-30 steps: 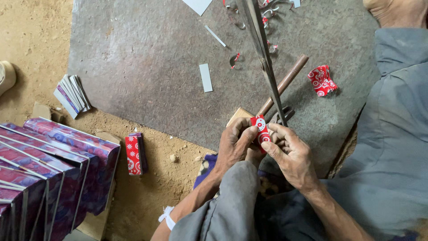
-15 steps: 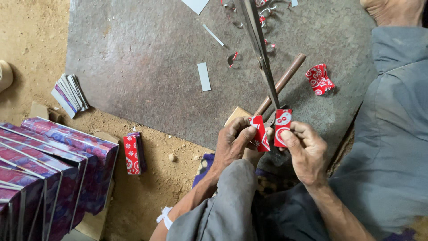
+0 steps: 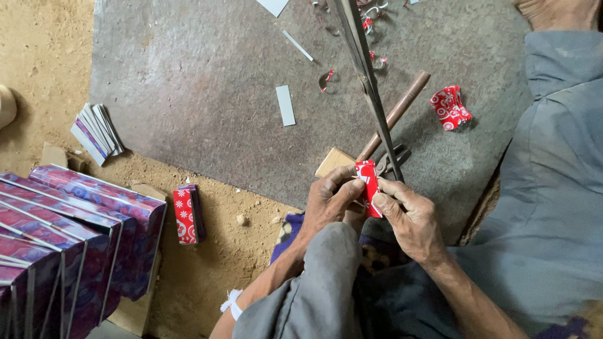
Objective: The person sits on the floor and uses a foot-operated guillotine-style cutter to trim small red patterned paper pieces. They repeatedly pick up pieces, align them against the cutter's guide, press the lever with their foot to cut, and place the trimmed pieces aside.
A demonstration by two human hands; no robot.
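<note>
Here, both hands [image 3: 370, 204] pinching small red white-patterned folded metal piece [image 3: 367, 179].

Shear blades [image 3: 361, 56] and purple boxes [image 3: 56, 238] run off frame.

Head camera, looking steeply down, close.

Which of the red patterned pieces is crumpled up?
The red piece lying alone on the grey slab, upper right; the others are flat or folded.
</note>
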